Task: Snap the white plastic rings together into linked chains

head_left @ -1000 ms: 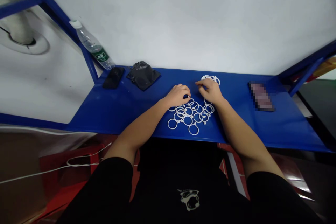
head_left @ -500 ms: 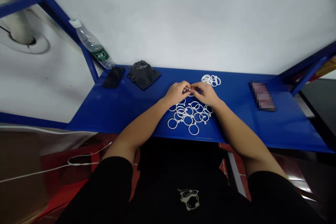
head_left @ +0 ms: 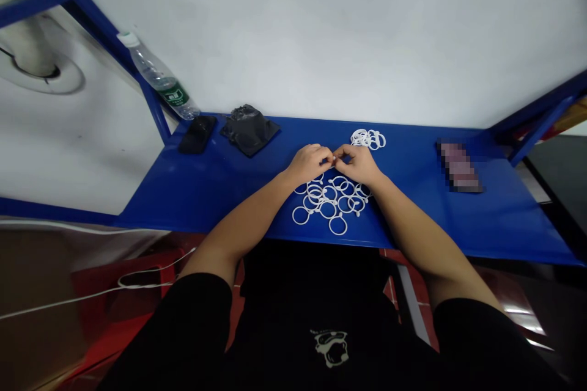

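Observation:
My left hand (head_left: pixel 312 163) and my right hand (head_left: pixel 354 163) meet fingertip to fingertip above the blue tabletop, both closed in a pinch. Between them shows a small bit of a white ring (head_left: pixel 334 159); the fingers cover most of it. On the near side of my hands, several thin white rings (head_left: pixel 328 209) with little knobs lie loose and overlapping. Just beyond my right hand sits a tighter heap of similar white rings (head_left: pixel 367 138).
The blue table (head_left: pixel 229 189) backs onto a white wall. At its left stand a plastic bottle (head_left: pixel 160 80), a black phone (head_left: pixel 197 134) and a crumpled black bag (head_left: pixel 250 130). A pixelated flat object (head_left: pixel 458 166) lies at the right.
My fingertips have drawn closer together and shifted slightly right around the small white piece. The ring's lower arc, seen below my hands before, is now mostly hidden. The loose rings lie as before.

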The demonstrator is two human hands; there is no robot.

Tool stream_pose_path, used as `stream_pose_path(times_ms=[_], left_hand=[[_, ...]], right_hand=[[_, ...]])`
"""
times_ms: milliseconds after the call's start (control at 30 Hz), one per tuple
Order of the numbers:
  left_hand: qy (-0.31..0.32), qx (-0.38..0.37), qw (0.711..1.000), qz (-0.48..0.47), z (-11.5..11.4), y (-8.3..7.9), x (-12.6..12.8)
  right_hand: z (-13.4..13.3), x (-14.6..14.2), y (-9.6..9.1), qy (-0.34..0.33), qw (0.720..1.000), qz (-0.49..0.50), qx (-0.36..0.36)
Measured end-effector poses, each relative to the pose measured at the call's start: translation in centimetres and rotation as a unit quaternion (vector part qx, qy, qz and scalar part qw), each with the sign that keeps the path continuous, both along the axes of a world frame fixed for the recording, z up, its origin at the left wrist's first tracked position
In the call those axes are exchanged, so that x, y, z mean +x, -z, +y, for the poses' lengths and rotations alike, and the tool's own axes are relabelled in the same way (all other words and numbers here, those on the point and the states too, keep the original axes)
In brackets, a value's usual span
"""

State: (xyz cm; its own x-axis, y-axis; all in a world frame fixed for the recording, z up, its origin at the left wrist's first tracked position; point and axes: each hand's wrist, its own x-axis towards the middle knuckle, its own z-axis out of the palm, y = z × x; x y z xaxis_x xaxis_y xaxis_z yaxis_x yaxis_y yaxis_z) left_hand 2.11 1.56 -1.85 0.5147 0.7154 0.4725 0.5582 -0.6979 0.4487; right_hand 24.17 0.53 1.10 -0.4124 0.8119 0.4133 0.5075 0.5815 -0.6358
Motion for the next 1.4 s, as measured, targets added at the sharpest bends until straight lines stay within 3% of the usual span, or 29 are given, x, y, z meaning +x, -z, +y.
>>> stream_pose_path(times_ms=[300,533,667,733,867,967,1067,1233,1400], left_hand=[[0.016,-0.009,1.000,0.018,-0.2,-0.2,0.4],[-0.035,-0.016,0.999,-0.008,0.2,-0.2,0.0],[-0.034,-0.015,0.999,-0.030,0.1,-0.3,-0.1],[-0.037,-0.010,0.998,-0.054,0.2,-0.2,-0.1],[-0.038,-0.028,0.998,-0.049,0.4,-0.2,-0.4],[-0.009,-0.050,0.999,-0.018,0.3,-0.2,-0.4],[0.024,-0.053,0.998,0.002,0.2,-0.3,-0.3],[0.061,-0.062,0.996,0.033,0.0,-0.4,0.1],[0.069,-0.086,0.992,0.068,-0.5,-0.9,0.1]], right_hand=[[0.5,-0.1,0.5,0.007,0.999,-0.019,0.047],[1.0,0.8,0.6,-0.026,0.998,-0.025,0.057],[1.3,1.2,0.6,-0.024,0.997,-0.042,0.056],[1.6,2.0,0.4,0.026,0.995,-0.037,0.091],[3.1,5.4,0.3,0.209,0.964,-0.018,0.163],[4.5,8.1,0.8,0.312,0.938,-0.032,0.146],[5.5,9.5,1.6,0.345,0.931,-0.064,0.102],[5.1,8.3,1.6,0.331,0.935,-0.088,0.095],[2.6,5.4,-0.4,0.180,0.975,-0.067,0.115]])
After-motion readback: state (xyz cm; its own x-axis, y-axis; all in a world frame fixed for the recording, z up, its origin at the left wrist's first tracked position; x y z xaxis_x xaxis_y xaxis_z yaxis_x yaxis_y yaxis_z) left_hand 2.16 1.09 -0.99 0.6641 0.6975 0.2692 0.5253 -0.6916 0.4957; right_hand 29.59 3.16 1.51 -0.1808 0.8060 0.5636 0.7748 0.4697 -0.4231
